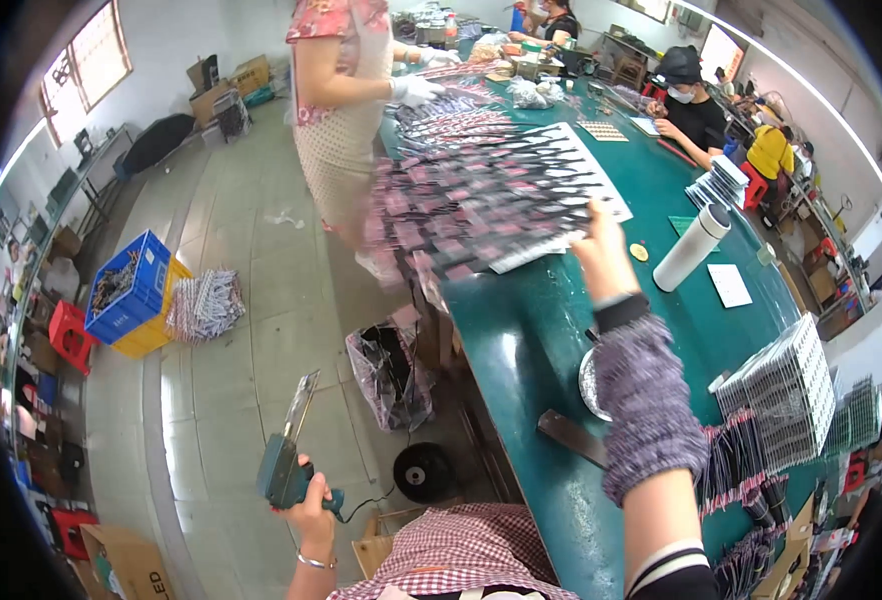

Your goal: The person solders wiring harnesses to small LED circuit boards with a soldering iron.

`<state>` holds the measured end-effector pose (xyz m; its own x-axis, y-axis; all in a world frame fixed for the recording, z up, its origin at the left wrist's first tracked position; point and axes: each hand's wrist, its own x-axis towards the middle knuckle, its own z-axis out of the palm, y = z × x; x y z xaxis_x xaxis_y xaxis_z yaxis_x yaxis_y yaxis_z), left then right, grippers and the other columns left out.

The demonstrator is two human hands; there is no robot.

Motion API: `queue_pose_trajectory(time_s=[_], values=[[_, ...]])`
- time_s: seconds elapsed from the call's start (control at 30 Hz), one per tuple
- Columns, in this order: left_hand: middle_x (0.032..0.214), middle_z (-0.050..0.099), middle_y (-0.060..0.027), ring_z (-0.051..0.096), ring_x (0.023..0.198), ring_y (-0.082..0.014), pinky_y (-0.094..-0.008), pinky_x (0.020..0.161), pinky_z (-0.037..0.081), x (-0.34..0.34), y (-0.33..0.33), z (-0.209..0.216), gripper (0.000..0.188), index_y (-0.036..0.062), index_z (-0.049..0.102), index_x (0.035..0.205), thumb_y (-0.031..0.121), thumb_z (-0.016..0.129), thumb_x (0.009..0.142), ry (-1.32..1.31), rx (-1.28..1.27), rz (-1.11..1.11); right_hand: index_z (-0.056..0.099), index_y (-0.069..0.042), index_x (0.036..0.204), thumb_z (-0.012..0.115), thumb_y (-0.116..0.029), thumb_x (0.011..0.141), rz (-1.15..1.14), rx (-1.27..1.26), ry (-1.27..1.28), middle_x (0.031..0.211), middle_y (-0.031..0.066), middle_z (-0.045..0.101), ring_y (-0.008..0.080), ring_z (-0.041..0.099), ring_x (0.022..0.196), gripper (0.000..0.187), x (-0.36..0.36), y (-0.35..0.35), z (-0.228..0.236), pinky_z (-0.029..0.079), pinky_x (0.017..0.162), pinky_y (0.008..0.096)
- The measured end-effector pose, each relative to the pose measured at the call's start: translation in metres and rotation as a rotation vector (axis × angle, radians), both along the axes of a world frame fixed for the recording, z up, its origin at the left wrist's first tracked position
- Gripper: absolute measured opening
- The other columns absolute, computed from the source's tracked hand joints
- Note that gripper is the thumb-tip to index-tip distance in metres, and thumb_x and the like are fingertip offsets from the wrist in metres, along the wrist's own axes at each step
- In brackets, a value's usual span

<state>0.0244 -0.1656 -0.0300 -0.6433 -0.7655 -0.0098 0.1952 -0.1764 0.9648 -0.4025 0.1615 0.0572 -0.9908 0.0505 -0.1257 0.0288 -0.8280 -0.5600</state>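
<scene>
My left hand (309,505) is wrapped round the grip of a green corded soldering gun (279,470), its long thin metal tip pointing up over the floor. Stretched out over the green table, my right hand (601,250) is closed at the right-hand edge of a wide sheet of black wires with pink pieces (481,195). This sheet is smeared by motion and reaches past the table's left edge. Under it lies a white board (616,195). My right fingertips are partly hidden.
A person in a patterned apron (336,150) with white gloves stands at the table's far left. A white bottle (693,247), a dark bar (571,438) and a wire rack (781,395) stand or lie on the green table (501,350). Blue crate (126,300) on the floor.
</scene>
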Motion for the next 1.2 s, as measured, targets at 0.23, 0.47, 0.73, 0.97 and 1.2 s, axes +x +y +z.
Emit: queue_pose_trajectory(time_s=[0.23,0.47,0.73,0.97,1.2], values=[[0.104,0.059,-0.0098,0.053,0.060,-0.0102,-0.0244,0.051,0.045,0.021,0.004,-0.008,0.037,-0.0022,0.056,0.115,-0.010,0.060,0.079,-0.089,-0.048,0.028,0.057,-0.004,0.117,0.060,-0.010,0.094,0.122,0.428,-0.224,0.106,0.0114,0.067,0.0257,0.066,0.094,0.025,-0.013,-0.040,-0.061,0.056,0.074,0.0386],[0.093,0.060,-0.0071,0.054,0.058,-0.0107,-0.0251,0.051,0.046,-0.009,0.038,0.003,0.035,-0.0021,0.057,0.114,-0.007,0.063,0.079,-0.125,0.040,-0.190,0.064,0.004,0.114,0.064,-0.008,0.089,0.019,1.030,-0.005,0.098,0.0133,0.072,0.0206,0.069,0.082,0.028,0.042,0.042,-0.031,0.056,0.074,0.0313],[0.080,0.063,-0.0056,0.055,0.057,-0.0104,-0.0252,0.052,0.045,-0.043,0.082,0.019,0.035,-0.0024,0.062,0.114,-0.007,0.066,0.079,-0.078,0.300,-0.563,0.055,-0.002,0.131,0.063,0.001,0.082,-0.904,2.307,0.247,0.138,0.0212,0.051,0.0371,0.045,0.132,0.049,0.267,0.174,0.046,0.031,0.113,0.0460],[0.072,0.064,-0.0018,0.055,0.056,-0.0073,-0.0232,0.052,0.045,-0.065,0.108,0.015,0.030,-0.0002,0.067,0.112,0.000,0.071,0.082,-0.100,0.251,-0.908,0.038,-0.003,0.147,0.072,-0.027,0.087,-0.564,2.592,-0.305,0.147,0.0303,0.038,0.0454,0.033,0.139,0.073,0.350,0.413,0.056,0.025,0.116,0.0491],[0.080,0.069,0.0010,0.055,0.059,-0.0041,-0.0213,0.053,0.045,-0.047,0.118,0.015,0.031,0.0024,0.069,0.113,0.003,0.073,0.082,-0.094,0.188,-0.969,0.054,-0.007,0.136,0.076,-0.021,0.081,-0.648,2.668,-0.091,0.117,0.0190,0.054,0.0377,0.051,0.110,0.061,0.339,0.421,0.064,0.041,0.096,0.0465]])
